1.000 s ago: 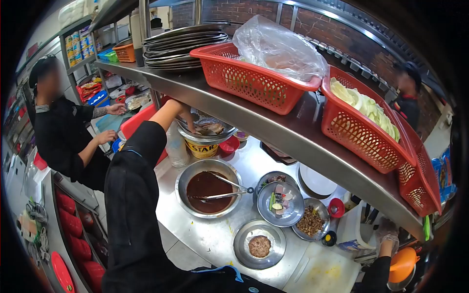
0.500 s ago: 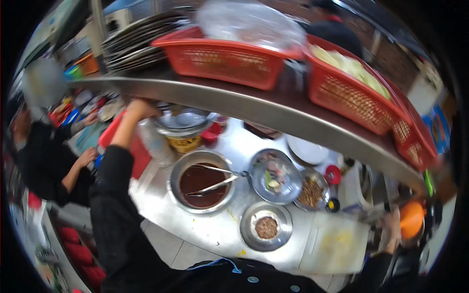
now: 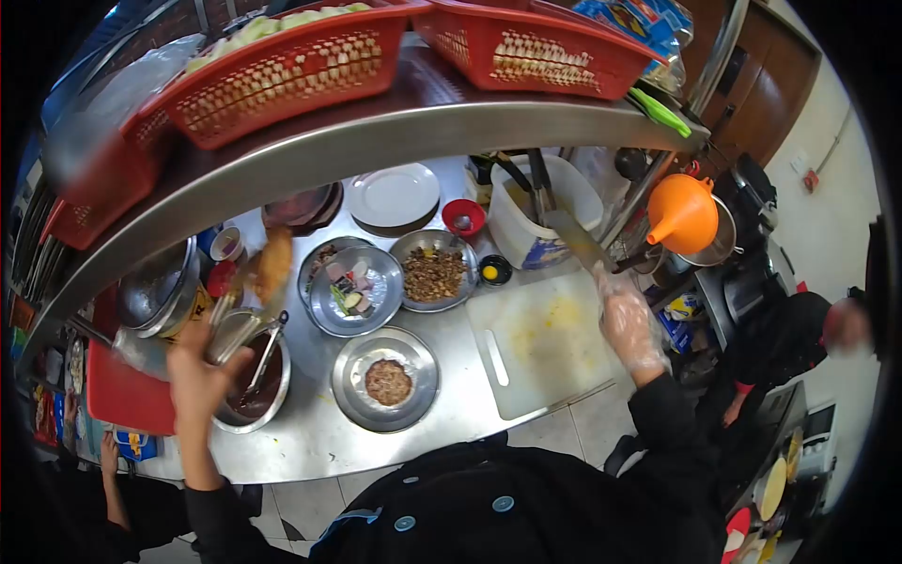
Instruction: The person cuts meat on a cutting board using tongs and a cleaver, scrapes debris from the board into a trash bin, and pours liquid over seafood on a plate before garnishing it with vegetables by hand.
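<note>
My left hand (image 3: 199,371), bare and blurred, closes around metal tongs (image 3: 233,324) above the steel bowl of dark brown sauce (image 3: 278,399). At the tongs' far end is a blurred, golden-brown, elongated piece of food (image 3: 273,268). A second pair of tongs (image 3: 263,365) rests in that bowl. My right hand (image 3: 629,324), in a clear plastic glove, grips a broad-bladed knife (image 3: 580,241). The blade points up and left, in front of the white container (image 3: 564,202) with black-handled tools. Below it lies a white cutting board (image 3: 507,399) with yellow stains.
Between my hands stand a steel plate (image 3: 352,404) with a meat patty (image 3: 388,383), a plate of chopped vegetables (image 3: 352,289) and a bowl of brown pieces (image 3: 432,273). A shelf (image 3: 376,150) with red baskets (image 3: 301,85) overhangs the counter. Another person (image 3: 780,348) is at right.
The view has turned right. My left hand has come from under the shelf and now holds tongs with food. My right hand has moved from near the orange funnel to the board, holding a knife.
</note>
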{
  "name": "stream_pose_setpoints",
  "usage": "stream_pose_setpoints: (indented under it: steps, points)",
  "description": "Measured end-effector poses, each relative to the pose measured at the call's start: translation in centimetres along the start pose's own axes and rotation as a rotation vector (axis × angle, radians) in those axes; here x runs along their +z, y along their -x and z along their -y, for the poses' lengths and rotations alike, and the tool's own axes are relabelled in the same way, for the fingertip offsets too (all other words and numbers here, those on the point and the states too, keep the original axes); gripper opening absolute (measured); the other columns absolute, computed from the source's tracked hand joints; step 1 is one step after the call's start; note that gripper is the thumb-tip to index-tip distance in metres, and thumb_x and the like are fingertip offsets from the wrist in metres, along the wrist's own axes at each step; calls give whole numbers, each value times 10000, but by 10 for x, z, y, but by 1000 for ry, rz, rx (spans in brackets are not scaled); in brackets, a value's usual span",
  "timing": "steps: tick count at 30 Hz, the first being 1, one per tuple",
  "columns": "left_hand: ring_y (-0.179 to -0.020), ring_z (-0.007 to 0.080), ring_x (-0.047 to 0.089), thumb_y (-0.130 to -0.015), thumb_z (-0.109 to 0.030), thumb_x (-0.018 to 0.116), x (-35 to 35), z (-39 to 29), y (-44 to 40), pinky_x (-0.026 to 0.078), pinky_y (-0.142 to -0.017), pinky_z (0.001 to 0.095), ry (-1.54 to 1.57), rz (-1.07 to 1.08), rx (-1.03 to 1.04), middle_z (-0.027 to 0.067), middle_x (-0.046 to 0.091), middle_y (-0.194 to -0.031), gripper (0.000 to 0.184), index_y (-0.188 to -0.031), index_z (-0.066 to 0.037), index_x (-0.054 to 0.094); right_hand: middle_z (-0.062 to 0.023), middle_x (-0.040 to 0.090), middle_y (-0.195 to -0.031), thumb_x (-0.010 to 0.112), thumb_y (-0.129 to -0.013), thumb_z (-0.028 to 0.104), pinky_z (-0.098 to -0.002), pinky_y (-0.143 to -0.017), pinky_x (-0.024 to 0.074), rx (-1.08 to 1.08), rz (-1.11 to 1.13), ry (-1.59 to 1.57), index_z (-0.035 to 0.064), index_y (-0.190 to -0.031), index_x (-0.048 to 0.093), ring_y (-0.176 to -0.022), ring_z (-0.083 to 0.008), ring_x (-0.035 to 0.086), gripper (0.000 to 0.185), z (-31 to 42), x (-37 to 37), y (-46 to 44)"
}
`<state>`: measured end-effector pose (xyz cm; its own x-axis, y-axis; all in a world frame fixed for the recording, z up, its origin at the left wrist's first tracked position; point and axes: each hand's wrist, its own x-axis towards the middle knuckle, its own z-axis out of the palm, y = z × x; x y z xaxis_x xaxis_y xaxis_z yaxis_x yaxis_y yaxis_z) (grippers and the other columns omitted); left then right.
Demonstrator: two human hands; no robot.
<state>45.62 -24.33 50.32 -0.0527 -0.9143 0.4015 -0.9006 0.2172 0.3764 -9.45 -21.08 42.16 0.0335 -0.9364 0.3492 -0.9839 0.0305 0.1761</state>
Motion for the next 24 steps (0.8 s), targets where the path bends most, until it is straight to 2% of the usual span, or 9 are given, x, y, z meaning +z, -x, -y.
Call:
stream_pose_setpoints:
  steps: [3, 5, 6, 8, 9, 11, 15, 21, 24]
  points:
    - [-861, 339, 610, -556, -155, 842, 65, -58, 13, 482, -761, 373, 99, 195, 73, 177, 618, -940, 604, -1104, -32, 621, -200, 611, -860, 519, -741, -19, -430, -688, 486, 22, 5, -182, 30, -1194, 547, -772, -339, 604, 456, -8, -51, 25]
    - [-908, 336, 617, -594, -275, 824, 129, -80, 13, 492, -788, 394, 111, 319, 169, 171, 620, -994, 621, -1132, -44, 615, -160, 613, -820, 554, -769, -4, -415, -682, 486, 8, -65, -224, 25, -1171, 554, -769, -304, 614, 403, -34, -21, 25]
    - [-920, 339, 618, -607, -319, 814, 161, -87, 14, 496, -798, 401, 114, 321, 262, 167, 620, -1014, 623, -1133, -49, 617, -124, 592, -744, 543, -830, 69, -402, -632, 477, -2, -243, -485, 17, -1132, 549, -693, -276, 598, 307, -45, 2, 11]
    - [-945, 342, 616, -630, -376, 790, 189, -140, 7, 499, -816, 409, 163, 518, 259, 167, 615, -1044, 632, -1133, -37, 610, -51, 522, -633, 525, -913, 192, -342, -513, 427, 295, -102, -1261, 22, -1088, 542, -548, -184, 518, 244, -65, 26, -21]
    - [-947, 346, 615, -636, -366, 787, 206, -162, 6, 502, -817, 412, 139, 564, 273, 171, 607, -1061, 625, -1130, -29, 605, -14, 474, -598, 517, -936, 240, -295, -445, 387, 624, 263, -1740, 37, -1083, 540, -479, -121, 453, 252, -71, 35, -36]
    - [-948, 350, 613, -641, -355, 784, 228, -200, 8, 505, -817, 415, 112, 619, 291, 175, 599, -1077, 619, -1128, -21, 600, 12, 436, -578, 503, -944, 281, -227, -406, 321, 747, 358, -2094, 59, -1070, 523, -432, -75, 369, 256, -79, 70, -62]
    - [-922, 341, 620, -646, -335, 776, 247, -248, 11, 512, -805, 419, 78, 719, 371, 163, 593, -1052, 564, -1078, -15, 605, 27, 434, -572, 489, -948, 321, -222, -399, 329, 847, 450, -2031, 72, -1071, 516, -438, -74, 382, 280, -78, 72, -55]
    - [-936, 335, 618, -664, -322, 766, 265, -270, 21, 511, -808, 421, -24, 823, 387, 147, 590, -1038, 564, -1109, -26, 585, 27, 433, -571, 523, -926, 318, -215, -366, 307, 852, 732, -1946, 107, -1050, 523, -425, -64, 376, 244, -124, 44, 75]
    - [-948, 356, 608, -666, -350, 768, 286, -288, 25, 502, -824, 428, -22, 836, 374, 173, 576, -1074, 620, -1160, -35, 564, 20, 445, -580, 516, -935, 286, -238, -364, 353, 982, 511, -1850, 82, -1146, 503, -441, -77, 406, 294, -121, 36, 119]
